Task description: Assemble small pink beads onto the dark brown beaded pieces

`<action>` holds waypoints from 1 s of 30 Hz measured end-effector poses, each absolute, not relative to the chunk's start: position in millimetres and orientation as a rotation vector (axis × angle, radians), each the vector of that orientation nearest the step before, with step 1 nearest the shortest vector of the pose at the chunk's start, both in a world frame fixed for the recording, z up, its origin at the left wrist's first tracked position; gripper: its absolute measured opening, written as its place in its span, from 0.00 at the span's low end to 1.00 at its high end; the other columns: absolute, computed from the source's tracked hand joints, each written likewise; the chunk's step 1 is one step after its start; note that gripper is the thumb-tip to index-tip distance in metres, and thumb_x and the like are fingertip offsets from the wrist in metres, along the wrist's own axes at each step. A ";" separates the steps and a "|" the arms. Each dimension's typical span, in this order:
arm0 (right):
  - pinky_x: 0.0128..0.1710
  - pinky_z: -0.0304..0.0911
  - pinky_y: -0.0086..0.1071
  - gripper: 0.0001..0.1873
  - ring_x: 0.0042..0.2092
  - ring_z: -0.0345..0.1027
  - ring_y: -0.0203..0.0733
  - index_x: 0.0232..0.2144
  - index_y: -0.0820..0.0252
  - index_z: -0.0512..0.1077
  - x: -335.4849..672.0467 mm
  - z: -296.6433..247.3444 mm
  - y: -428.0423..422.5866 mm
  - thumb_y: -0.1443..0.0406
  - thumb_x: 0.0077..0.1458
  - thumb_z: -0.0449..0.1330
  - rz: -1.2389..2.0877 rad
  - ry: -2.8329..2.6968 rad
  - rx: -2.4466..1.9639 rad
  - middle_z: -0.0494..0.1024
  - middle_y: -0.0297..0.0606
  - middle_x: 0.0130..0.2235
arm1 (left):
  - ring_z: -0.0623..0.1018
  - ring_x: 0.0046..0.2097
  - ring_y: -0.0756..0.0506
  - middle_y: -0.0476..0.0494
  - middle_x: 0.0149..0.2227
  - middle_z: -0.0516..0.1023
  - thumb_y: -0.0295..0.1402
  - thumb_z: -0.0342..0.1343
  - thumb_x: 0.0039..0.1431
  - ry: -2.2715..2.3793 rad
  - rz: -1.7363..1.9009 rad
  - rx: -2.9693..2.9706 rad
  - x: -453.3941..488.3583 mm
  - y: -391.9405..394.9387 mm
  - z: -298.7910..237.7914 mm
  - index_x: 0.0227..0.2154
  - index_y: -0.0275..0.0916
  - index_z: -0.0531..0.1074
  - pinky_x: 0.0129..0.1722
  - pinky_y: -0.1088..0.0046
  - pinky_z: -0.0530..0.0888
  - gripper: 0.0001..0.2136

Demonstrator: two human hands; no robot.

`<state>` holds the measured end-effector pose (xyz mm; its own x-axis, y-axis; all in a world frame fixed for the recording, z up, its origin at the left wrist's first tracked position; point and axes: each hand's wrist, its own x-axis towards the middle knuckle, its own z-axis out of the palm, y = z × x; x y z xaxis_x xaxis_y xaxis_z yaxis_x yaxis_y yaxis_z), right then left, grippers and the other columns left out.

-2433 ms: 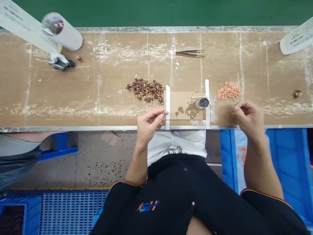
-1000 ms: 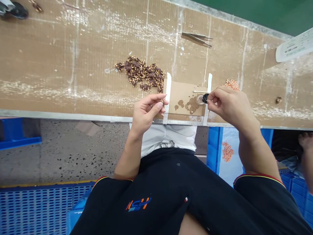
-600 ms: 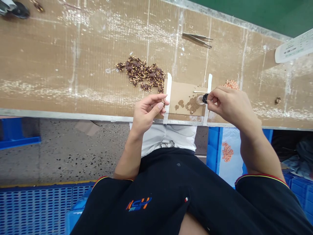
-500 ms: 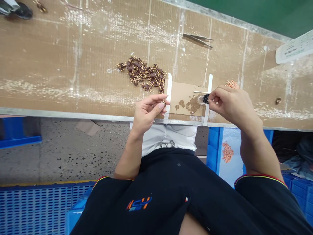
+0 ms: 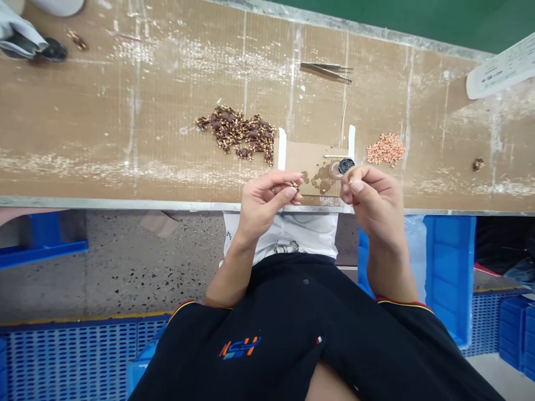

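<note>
Thumb and fingers of my left hand (image 5: 265, 203) are closed on a small brown-and-gold piece (image 5: 294, 184), above the front edge of the cardboard. My right hand (image 5: 374, 197) is closed in a pinch; whatever sits between its fingertips is too small to make out. Just beyond those fingertips is a small round pot with black contents (image 5: 346, 165), beside a clear round lid or dish (image 5: 335, 170). A thin white-tipped stick (image 5: 337, 156) lies behind them. Left of the wet-spotted card (image 5: 307, 153) spreads a pile of brown-and-gold pieces (image 5: 234, 131).
Right of the card is a heap of small orange-pink pieces (image 5: 385, 149). Tweezers (image 5: 326, 71) lie farther back. A white container (image 5: 501, 72) stands at the far right. White tape strips (image 5: 282, 149) flank the card. A blue crate (image 5: 449, 273) is below the table.
My right hand has moved back toward me and left, away from the black pot, uncovering the orange-pink heap. My left hand has shifted slightly right, still holding its piece.
</note>
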<state>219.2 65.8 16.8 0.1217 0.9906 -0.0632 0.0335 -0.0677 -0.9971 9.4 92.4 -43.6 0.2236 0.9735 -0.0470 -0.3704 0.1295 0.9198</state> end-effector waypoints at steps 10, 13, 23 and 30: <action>0.33 0.69 0.35 0.19 0.32 0.68 0.39 0.28 0.52 0.72 185.1 16.3 43.3 0.51 0.64 0.71 1.028 -1.103 -1.286 0.74 0.34 0.32 | 0.86 0.33 0.50 0.48 0.39 0.88 0.47 0.74 0.62 0.800 1.224 1.040 32.8 70.3 -18.0 0.41 0.47 0.86 0.35 0.71 0.88 0.12; 0.34 0.70 0.36 0.13 0.34 0.71 0.40 0.30 0.52 0.71 179.8 21.7 38.0 0.60 0.66 0.67 0.828 -1.276 -1.332 0.75 0.34 0.32 | 0.87 0.33 0.51 0.49 0.39 0.88 0.41 0.74 0.63 0.691 1.302 1.043 35.7 69.3 -21.1 0.41 0.47 0.86 0.35 0.74 0.87 0.08; 0.33 0.67 0.34 0.10 0.33 0.69 0.37 0.31 0.53 0.70 171.1 21.0 35.2 0.72 0.62 0.64 0.622 -1.457 -1.302 0.75 0.31 0.31 | 0.87 0.37 0.50 0.49 0.38 0.88 0.38 0.74 0.63 0.626 1.445 1.091 36.8 69.1 -28.3 0.41 0.49 0.87 0.35 0.75 0.85 0.05; 0.33 0.66 0.34 0.10 0.32 0.69 0.37 0.31 0.53 0.70 172.3 26.8 34.5 0.72 0.61 0.63 0.636 -1.493 -1.336 0.76 0.31 0.31 | 0.85 0.35 0.49 0.48 0.35 0.87 0.43 0.75 0.61 0.689 1.412 1.134 33.2 70.7 -31.5 0.38 0.49 0.87 0.33 0.72 0.84 0.07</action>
